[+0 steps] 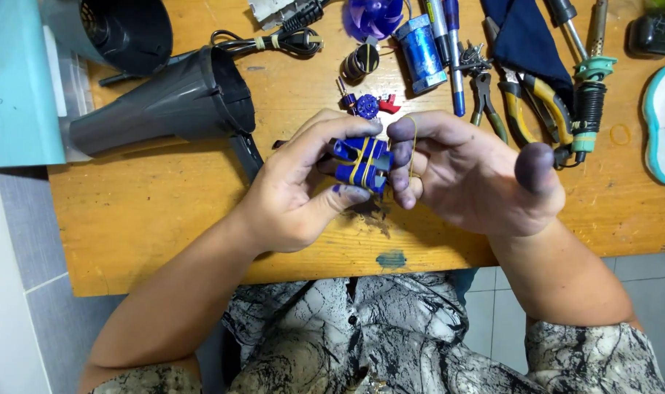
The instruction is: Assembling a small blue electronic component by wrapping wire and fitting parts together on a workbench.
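My left hand [292, 186] grips a bundle of small blue cylindrical cells [360, 162], thumb under it and fingers over the top. A yellow rubber band [413, 138] is wrapped round the bundle and loops over the fingers of my right hand [471, 175], which pinches the bundle's right end. The fingertips of both hands are stained dark blue. The bundle is held just above the wooden table [157, 211].
A grey hair-dryer shell [164, 102] and black cord [274, 42] lie at left. Behind the hands are a small blue motor part [367, 106], a blue cylinder [422, 52], pens [453, 55], pliers [526, 102], a soldering iron [588, 87] and a purple fan [373, 16].
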